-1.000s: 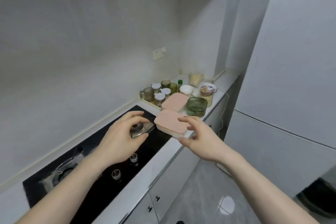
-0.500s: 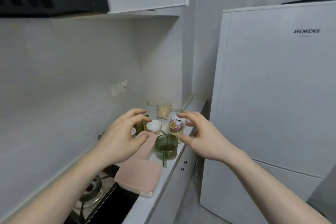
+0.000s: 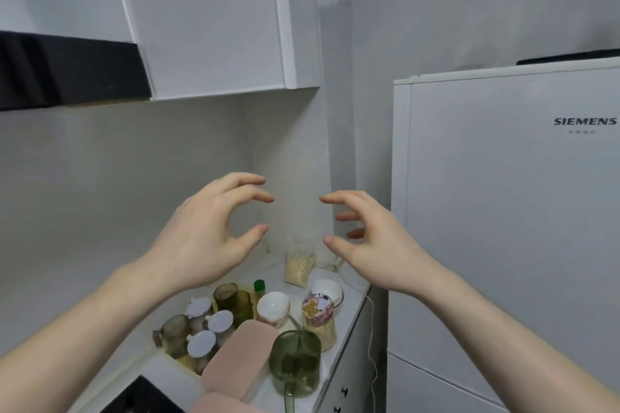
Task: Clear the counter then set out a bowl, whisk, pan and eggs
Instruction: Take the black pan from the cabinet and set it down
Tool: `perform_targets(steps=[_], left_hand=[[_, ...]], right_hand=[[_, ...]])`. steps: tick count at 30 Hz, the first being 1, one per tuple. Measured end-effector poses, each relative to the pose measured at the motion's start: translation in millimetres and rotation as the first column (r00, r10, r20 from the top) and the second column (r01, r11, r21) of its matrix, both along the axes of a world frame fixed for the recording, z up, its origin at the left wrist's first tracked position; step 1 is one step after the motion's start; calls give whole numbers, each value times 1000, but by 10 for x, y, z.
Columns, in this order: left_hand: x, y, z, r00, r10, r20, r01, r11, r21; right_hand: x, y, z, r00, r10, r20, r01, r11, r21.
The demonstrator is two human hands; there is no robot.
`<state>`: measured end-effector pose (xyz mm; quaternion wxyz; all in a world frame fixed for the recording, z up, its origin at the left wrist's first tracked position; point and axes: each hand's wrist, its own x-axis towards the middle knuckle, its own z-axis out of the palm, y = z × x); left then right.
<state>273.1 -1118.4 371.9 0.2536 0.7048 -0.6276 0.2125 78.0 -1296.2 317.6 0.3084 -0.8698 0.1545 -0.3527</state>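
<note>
My left hand (image 3: 208, 235) and my right hand (image 3: 365, 241) are raised in mid-air above the counter's far end, palms facing each other, fingers loosely curved and holding nothing. Below them the white counter (image 3: 349, 305) carries a small white bowl (image 3: 273, 307), a second white bowl (image 3: 327, 292), a pink lidded box (image 3: 238, 359), a green ribbed glass measuring cup (image 3: 295, 362), a patterned jar (image 3: 317, 312) and a bag of grains (image 3: 298, 266). No whisk, pan or eggs are in view.
A tray of white-lidded jars (image 3: 201, 335) and green glasses (image 3: 231, 298) sits by the wall. A white fridge (image 3: 503, 211) stands at the right, a wall cupboard (image 3: 208, 17) and black hood (image 3: 67, 70) overhead, the black hob (image 3: 141, 396) at the bottom left.
The view has swung up and right from the hob to the counter's far end. Both hands have risen from near the pink boxes to chest height, still holding nothing.
</note>
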Motion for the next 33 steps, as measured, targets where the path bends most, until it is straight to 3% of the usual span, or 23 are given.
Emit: perform_targets(steps=[6, 11, 15, 19, 23, 27, 33], left_hand=[[-71, -146, 637, 990, 128, 67, -104, 953, -286], [-292, -312, 1226, 948, 293, 126, -188, 832, -522], [-506, -411, 1779, 898, 388, 210, -163, 734, -659], [-746, -546, 2378, 877, 394, 276, -110, 722, -683], [-826, -736, 2736, 856, 431, 286, -168, 755, -634], [-761, -896, 2884, 839, 471, 274, -268, 794, -546], [-598, -1057, 2877, 861, 428, 275, -236, 815, -530]], right_hand=[[358, -706, 559, 981, 172, 91, -162, 982, -101], [599, -1136, 977, 932, 328, 156, -302, 939, -167], [933, -1368, 1274, 879, 421, 224, -386, 904, -184], [1452, -1445, 1506, 854, 465, 233, -430, 883, -186], [1912, -1470, 1676, 857, 479, 190, -446, 874, -193], [2175, -1496, 1779, 872, 462, 161, -434, 882, -182], [2500, -1697, 1971, 909, 394, 132, -360, 906, -224]])
